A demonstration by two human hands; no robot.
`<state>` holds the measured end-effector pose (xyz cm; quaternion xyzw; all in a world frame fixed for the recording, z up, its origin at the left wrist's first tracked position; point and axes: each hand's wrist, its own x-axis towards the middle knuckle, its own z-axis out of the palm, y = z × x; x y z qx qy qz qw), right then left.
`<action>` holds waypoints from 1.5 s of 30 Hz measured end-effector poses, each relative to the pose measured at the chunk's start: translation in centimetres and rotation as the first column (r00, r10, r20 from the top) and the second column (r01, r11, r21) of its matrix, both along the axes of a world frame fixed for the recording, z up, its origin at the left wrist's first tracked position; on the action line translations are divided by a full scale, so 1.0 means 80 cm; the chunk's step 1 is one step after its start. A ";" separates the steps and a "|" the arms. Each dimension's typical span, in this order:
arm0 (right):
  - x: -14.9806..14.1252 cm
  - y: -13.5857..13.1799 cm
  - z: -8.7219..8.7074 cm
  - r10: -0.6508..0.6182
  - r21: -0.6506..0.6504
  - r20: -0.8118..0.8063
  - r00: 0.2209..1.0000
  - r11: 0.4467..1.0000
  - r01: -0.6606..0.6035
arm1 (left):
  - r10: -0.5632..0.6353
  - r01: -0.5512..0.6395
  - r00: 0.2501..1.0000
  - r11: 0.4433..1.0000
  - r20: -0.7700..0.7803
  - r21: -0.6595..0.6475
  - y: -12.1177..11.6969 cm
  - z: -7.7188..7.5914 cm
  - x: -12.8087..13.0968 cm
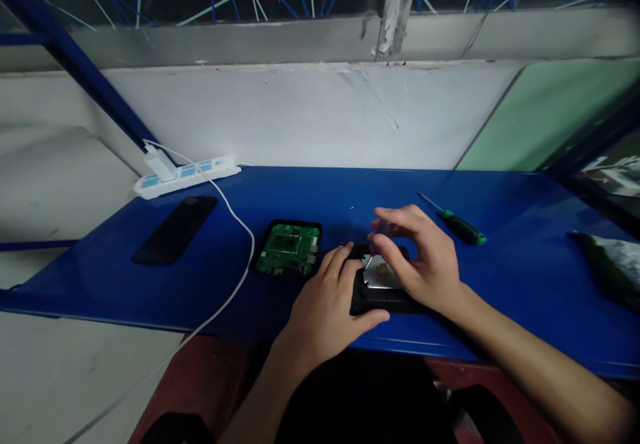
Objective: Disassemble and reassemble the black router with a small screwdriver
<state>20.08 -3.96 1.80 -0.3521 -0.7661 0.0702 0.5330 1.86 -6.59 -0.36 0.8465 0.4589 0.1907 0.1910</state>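
A black plastic case half (376,303) lies near the front edge of the blue table, with a silver metal plate (380,277) and a small tan pad on it. My left hand (330,304) steadies the case from its left side, thumb along the front and fingers over the left edge. Pinched in my right hand (425,257) is a small screwdriver (384,228) with a purplish handle, its tip down at the plate's upper left. Just left of my left hand, a green circuit board (290,247) sits in another black shell.
A green-and-black screwdriver (461,225) lies at the back right. A black phone (175,231) and a white power strip (190,175) are on the left. A white cable (245,227) crosses the table's left part. A plastic bag (610,264) rests at far right.
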 end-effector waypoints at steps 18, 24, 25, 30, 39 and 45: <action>0.080 0.071 -0.025 -0.438 -0.263 0.533 0.724 0.727 0.634 | 0.008 -0.008 1.000 1.000 -0.005 -0.002 0.000 -0.004 -0.002; 0.080 0.072 -0.033 -0.393 -0.281 0.684 0.615 0.636 0.719 | 0.002 -0.002 1.000 1.000 -0.005 -0.012 0.000 -0.003 -0.003; 0.079 0.072 -0.033 -0.394 -0.276 0.689 0.608 0.634 0.723 | 0.001 -0.001 1.000 1.000 -0.005 -0.017 0.000 -0.003 -0.003; 0.074 0.069 -0.031 -0.413 -0.267 0.690 0.595 0.618 0.739 | -0.001 0.001 1.000 1.000 -0.001 -0.015 0.000 -0.003 -0.002; 0.076 0.073 -0.034 -0.419 -0.280 0.676 0.606 0.615 0.737 | 0.000 0.001 1.000 1.000 0.029 -0.008 0.000 -0.005 -0.001; 0.074 0.073 -0.032 -0.416 -0.295 0.675 0.610 0.606 0.739 | -0.031 0.017 0.997 0.982 0.070 0.188 -0.003 0.008 -0.014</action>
